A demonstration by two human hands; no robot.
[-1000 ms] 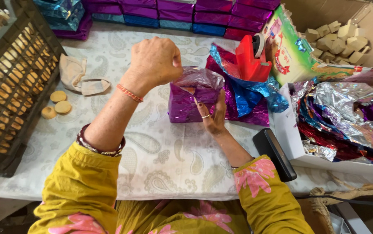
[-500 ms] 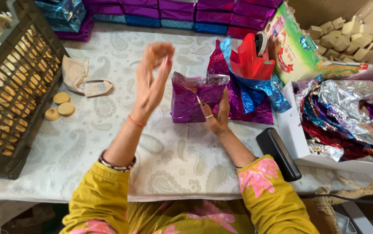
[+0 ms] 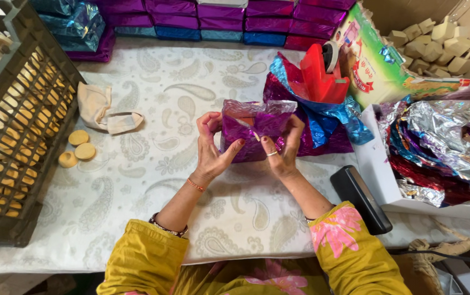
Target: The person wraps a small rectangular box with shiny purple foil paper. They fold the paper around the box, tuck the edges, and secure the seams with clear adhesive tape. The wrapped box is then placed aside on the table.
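A packet wrapped in shiny purple foil (image 3: 252,127) stands on the paisley tablecloth (image 3: 153,180) in front of me. My left hand (image 3: 212,147) grips its left side, thumb and fingers around the edge. On its right side, my right hand (image 3: 282,148), a ring on one finger, pinches the foil. Both hands hold the packet from below and from the sides. What is inside the foil is hidden.
A dark crate (image 3: 16,131) of round biscuits stands at left, with three loose biscuits (image 3: 76,148) and a cloth (image 3: 104,109) beside it. Wrapped packets (image 3: 213,19) line the back. A red tape dispenser (image 3: 322,76), loose foil sheets (image 3: 442,147) and a black case (image 3: 362,198) lie at right.
My left hand was raised above the table, first closed and then with fingers spread. It has come down and taken hold of the purple packet's left side. My right hand stayed on the packet.
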